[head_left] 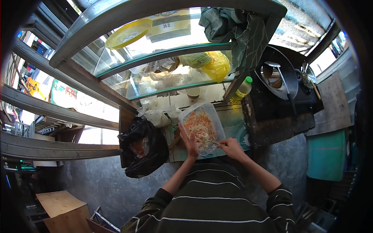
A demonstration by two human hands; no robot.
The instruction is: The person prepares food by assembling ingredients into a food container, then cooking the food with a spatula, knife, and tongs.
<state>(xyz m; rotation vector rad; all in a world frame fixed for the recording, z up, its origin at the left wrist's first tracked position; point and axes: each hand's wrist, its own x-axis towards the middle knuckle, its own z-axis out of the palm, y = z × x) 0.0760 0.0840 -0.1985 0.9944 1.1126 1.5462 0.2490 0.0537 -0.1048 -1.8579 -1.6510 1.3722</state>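
A clear plastic container full of shredded orange and white vegetables sits on the counter of a glass-fronted food cart. My left hand rests against the container's near left side, fingers apart. My right hand is closed on a thin wooden stick whose tip reaches into the shredded mix at the container's near edge.
A black plastic bag hangs off the counter's left end. A bottle with a green cap stands to the right, beside a black wok with a ladle. Glass shelves behind hold a yellow bag, a yellow plate and a green cloth.
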